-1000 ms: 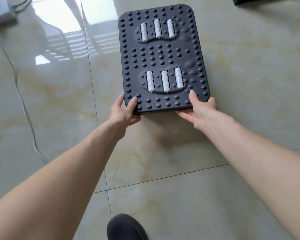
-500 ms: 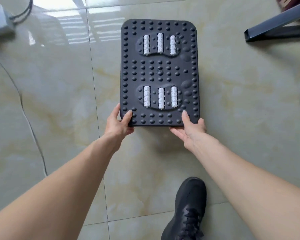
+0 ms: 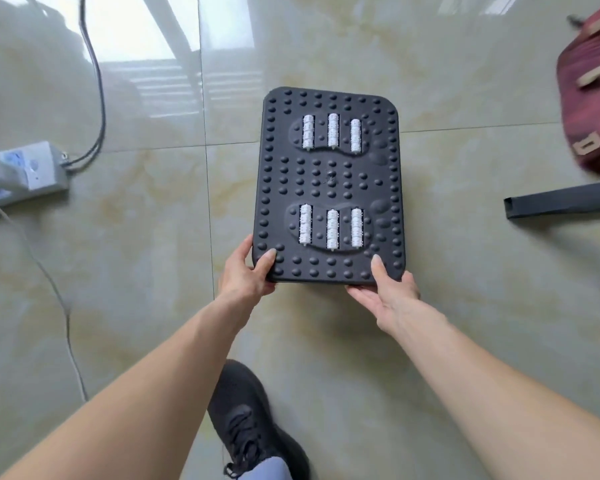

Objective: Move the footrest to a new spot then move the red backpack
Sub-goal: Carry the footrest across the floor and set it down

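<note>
Both hands (image 3: pixel 321 285) grasping near edge of footrest (image 3: pixel 329 183), thumbs on top. Could slip and tip forward; risk of hitting backpack (image 3: pixel 591 109) beyond right hand.

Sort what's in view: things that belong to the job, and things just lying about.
Job: footrest, held by left hand and right hand; red backpack.

Lying about: power strip, cables, black bar.

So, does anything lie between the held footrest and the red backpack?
Partly. A dark metal bar lies on the floor right of the black studded plastic footrest, just nearer the person than the red fabric backpack.
</note>
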